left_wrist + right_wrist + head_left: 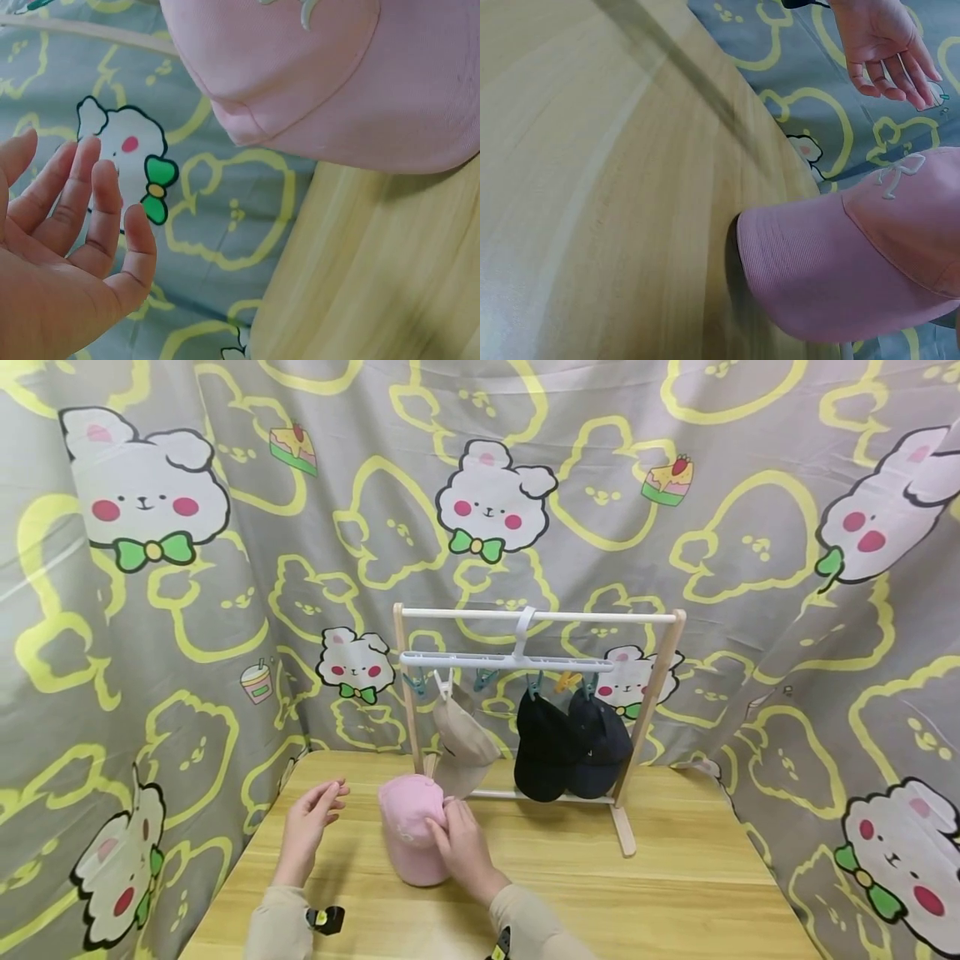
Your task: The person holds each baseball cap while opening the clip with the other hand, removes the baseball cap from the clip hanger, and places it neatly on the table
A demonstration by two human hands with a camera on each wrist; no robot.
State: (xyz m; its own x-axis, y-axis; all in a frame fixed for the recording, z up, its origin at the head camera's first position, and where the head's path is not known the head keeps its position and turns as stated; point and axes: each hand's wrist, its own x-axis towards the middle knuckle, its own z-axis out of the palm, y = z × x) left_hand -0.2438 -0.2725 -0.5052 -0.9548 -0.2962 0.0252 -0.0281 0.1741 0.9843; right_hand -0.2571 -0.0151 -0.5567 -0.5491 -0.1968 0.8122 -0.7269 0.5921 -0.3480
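A pink baseball cap (412, 835) is held up over the table, its brim pointing down toward the near side. My right hand (462, 846) grips the cap's right edge, thumb on the outside. To the left of the cap, my left hand (309, 822) is in the air with relaxed fingers and touches nothing. The left wrist view shows that hand (82, 247) with fingers spread a little, apart from the cap (285, 82). A pale bow-like mark shows on the cap (840, 270) in the right wrist view, where the right hand is mostly out of frame.
Behind stands a wooden rack (652, 693) with a grey clip hanger (510, 662) on its top bar. A beige cap (461, 739), a black cap (547, 747) and a dark navy cap (597, 747) hang from clips. Other clips, including an orange clip (567, 682), hold nothing. Patterned curtains surround the wooden table (675, 893).
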